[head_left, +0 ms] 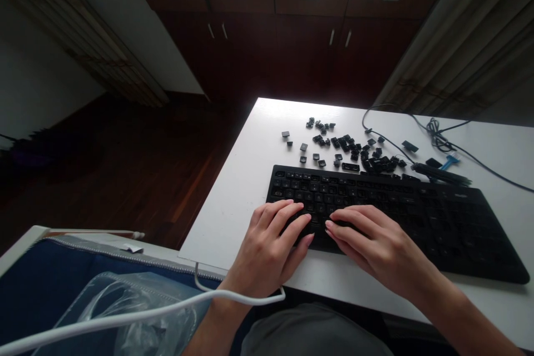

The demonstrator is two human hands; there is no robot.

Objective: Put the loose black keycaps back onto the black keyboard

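Observation:
A black keyboard (459, 233) lies at a slant along the front of the white table, with some key positions bare in its upper left rows. Over its left end rests my left hand (271, 233), fingers spread and touching the keys, with nothing seen in it. My right hand (371, 233) is just beside it, its fingertips brought close together at the lower left keys. Whatever may be between those tips is hidden. Loose black keycaps (377, 164) lie in a heap behind the keyboard, and several single ones (303, 147) are scattered to the left.
A black brush (442, 173) and a blue tool (450, 161) lie behind the keyboard. A black cable (436, 133) is coiled on the white table (233, 194). At lower left, a white cable (137, 314) passes over a clear plastic bag (167, 289). Wooden cabinets (275, 50) stand beyond.

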